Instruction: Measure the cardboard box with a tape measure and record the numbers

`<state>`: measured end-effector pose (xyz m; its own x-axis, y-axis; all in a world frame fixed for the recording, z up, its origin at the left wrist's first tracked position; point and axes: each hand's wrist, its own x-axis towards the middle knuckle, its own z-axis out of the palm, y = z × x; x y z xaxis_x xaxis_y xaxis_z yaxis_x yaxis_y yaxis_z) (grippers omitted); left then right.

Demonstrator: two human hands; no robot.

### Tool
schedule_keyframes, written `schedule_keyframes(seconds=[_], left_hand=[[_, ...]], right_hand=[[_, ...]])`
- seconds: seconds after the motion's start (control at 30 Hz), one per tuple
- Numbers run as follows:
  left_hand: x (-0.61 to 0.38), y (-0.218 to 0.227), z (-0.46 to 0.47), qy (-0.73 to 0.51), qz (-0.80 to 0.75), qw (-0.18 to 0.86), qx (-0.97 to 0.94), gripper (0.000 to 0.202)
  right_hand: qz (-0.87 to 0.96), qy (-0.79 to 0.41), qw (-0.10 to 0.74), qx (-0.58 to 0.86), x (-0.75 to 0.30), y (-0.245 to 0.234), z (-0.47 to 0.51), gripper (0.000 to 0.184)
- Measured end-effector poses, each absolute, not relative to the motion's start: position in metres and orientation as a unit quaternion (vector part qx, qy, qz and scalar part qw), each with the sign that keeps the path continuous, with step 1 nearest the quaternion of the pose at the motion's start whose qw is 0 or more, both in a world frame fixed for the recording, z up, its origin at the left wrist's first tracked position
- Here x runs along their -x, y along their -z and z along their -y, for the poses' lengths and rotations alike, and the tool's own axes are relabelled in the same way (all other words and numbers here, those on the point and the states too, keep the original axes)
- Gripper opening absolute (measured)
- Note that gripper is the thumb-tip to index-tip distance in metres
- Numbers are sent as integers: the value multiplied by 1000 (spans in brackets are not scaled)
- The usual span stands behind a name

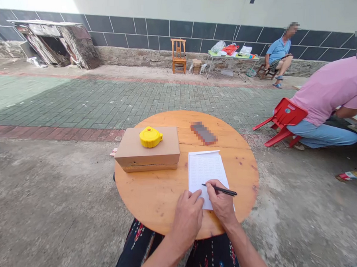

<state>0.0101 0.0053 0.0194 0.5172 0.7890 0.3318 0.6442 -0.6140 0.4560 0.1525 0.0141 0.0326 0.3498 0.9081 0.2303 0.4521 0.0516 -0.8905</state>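
Note:
A black pen (227, 191) is held in my right hand (221, 205), its tip at the lower part of a white paper sheet (204, 168). Rows of small marks cover the upper part of the sheet; they are too small to read. My left hand (187, 214) rests on the sheet's lower left edge, fingers loosely bent and lying on it, with nothing grasped. Both lie over the front of a round wooden table (158, 202). On the table's left stands a cardboard box (151, 162) with a yellow tape measure (150, 138) on top.
A blurred dark rectangular object (204, 133) lies behind the paper. To the right, a person in a pink shirt (328, 89) sits on a red chair (289, 113). Along the far wall are a wooden chair (179, 61), a laden table (237, 57) and a seated person (278, 50).

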Motion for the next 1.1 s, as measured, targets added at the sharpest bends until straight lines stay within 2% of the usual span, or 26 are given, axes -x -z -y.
schedule_keyframes(seconds=[1.1], left_hand=[[-9, -28, -6, -276, -424, 160, -848, 20]], right_hand=[[541, -217, 480, 656, -152, -34, -14, 23]])
